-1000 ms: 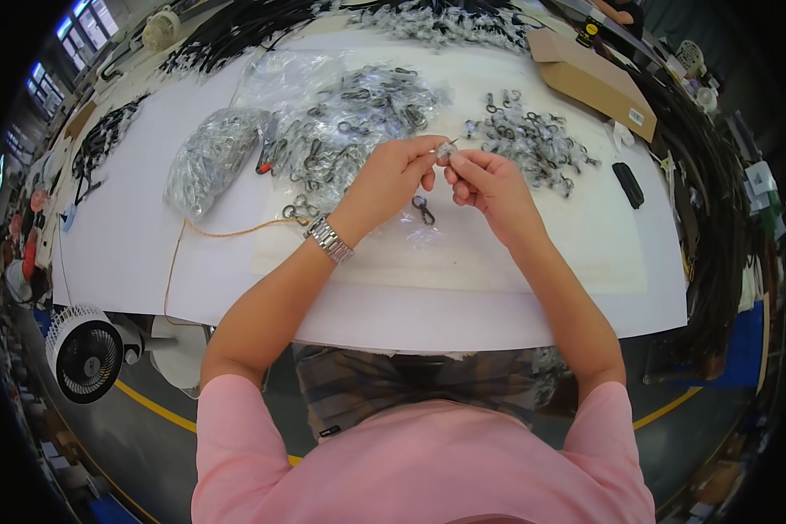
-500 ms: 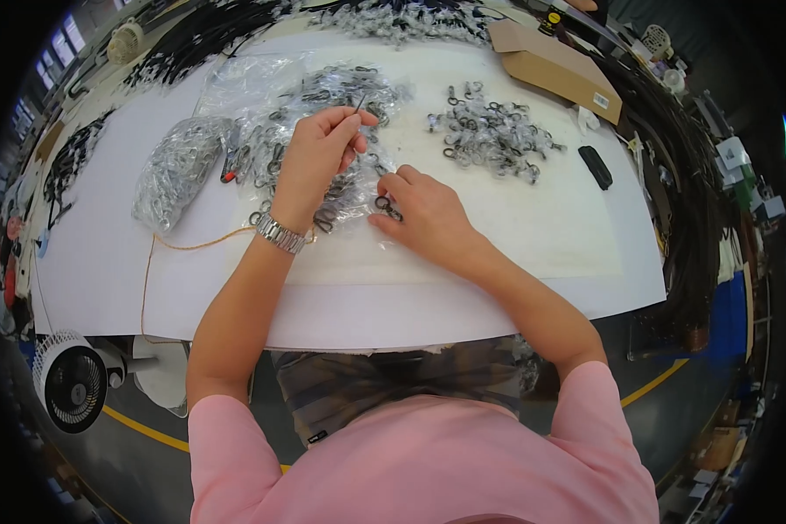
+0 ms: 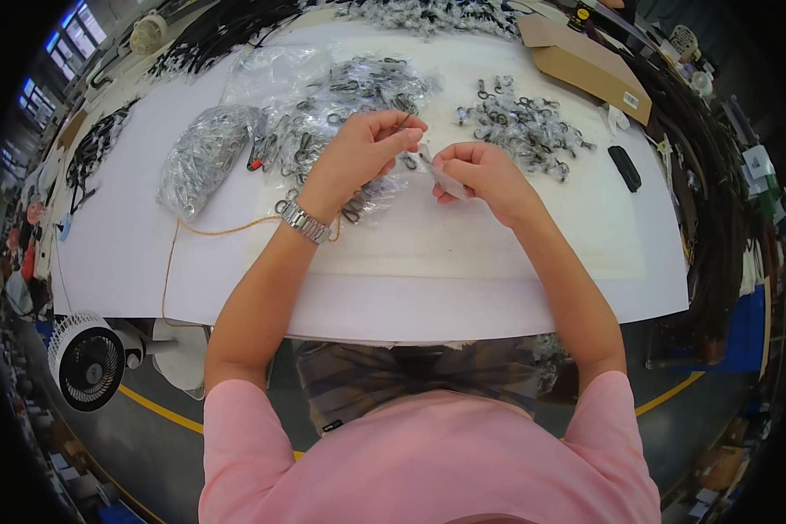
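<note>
My left hand (image 3: 368,155), a metal-band watch (image 3: 306,222) on its wrist, is closed in a pinch on a thin dark piece (image 3: 408,119); its kind is too small to make out. Close beside it, my right hand (image 3: 491,181) pinches a small clear plastic wrapper (image 3: 446,181), and I cannot see whether anything is inside. Both hands are raised over the table's middle. Under and behind the left hand lies a heap of dark metal clasps (image 3: 371,80) in clear plastic. A second pile of wrapped clasps (image 3: 533,127) sits to the right.
Left of the heap rests a stuffed clear plastic bag (image 3: 205,162), next to a red-tipped tool (image 3: 255,162). An orange cord (image 3: 227,231) trails off the front edge. At right are a black oblong object (image 3: 624,168) and a cardboard box (image 3: 585,65). A fan (image 3: 87,367) stands lower left.
My right hand has risen from the table, where it was at a dark clasp, and now holds a plastic wrapper close to my left hand. The whole view has shifted slightly.
</note>
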`<state>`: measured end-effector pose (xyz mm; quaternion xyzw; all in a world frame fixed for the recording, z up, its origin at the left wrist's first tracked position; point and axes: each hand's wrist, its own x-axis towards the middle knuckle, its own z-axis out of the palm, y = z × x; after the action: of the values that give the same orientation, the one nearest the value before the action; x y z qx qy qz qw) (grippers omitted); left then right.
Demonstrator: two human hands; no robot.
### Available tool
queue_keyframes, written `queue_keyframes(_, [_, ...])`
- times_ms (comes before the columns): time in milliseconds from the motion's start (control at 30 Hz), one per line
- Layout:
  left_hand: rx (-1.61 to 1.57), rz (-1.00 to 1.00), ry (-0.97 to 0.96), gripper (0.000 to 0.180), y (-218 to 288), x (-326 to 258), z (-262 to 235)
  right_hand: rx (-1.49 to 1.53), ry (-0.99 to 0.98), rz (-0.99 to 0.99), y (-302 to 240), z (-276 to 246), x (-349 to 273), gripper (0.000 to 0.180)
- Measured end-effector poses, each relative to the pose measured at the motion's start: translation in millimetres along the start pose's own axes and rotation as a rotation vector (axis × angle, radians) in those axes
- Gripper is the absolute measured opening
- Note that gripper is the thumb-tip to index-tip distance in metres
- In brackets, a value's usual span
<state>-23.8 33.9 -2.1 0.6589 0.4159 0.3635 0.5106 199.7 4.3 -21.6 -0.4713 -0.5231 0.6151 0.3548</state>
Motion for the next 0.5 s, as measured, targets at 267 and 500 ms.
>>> queue_keyframes(267, [-0.111,0.035,-0.236,0.022,-1,3,-6,0.54,-0.188,0.134,13,-6,13,0.027])
queue_keyframes(500, [0.262,0.131,-0.06,0.025,-11,-1,6,0.007,-0.096,0.059,-12,2,-10,0.032])
